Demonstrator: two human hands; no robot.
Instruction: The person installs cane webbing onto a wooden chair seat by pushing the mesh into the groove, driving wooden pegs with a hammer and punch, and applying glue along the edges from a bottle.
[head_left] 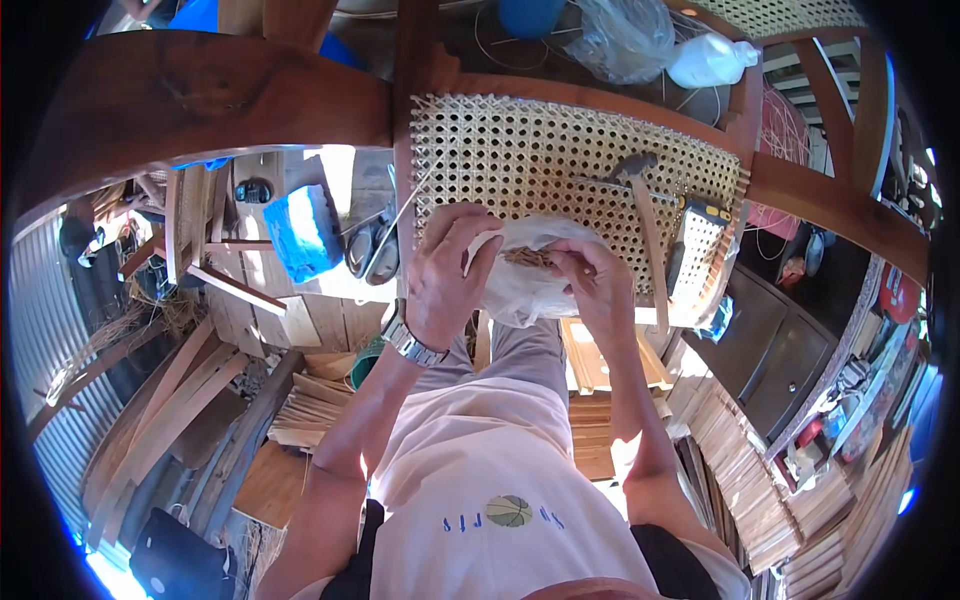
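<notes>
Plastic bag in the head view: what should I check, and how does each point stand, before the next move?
1. Left hand holding the plastic bag: ok.
2. Right hand at the brown pieces: ok.
3. Firm pinch on one piece: cannot tell, too small.
4. Cane panel free of loose tools: not ok, a yellow-and-black handle lies there.
5. Blue bundle off the panel: ok.
6. Bag untorn: cannot tell.

Tan woven cane with dark holes, reddish-brown wood frame, bright blue packet
</notes>
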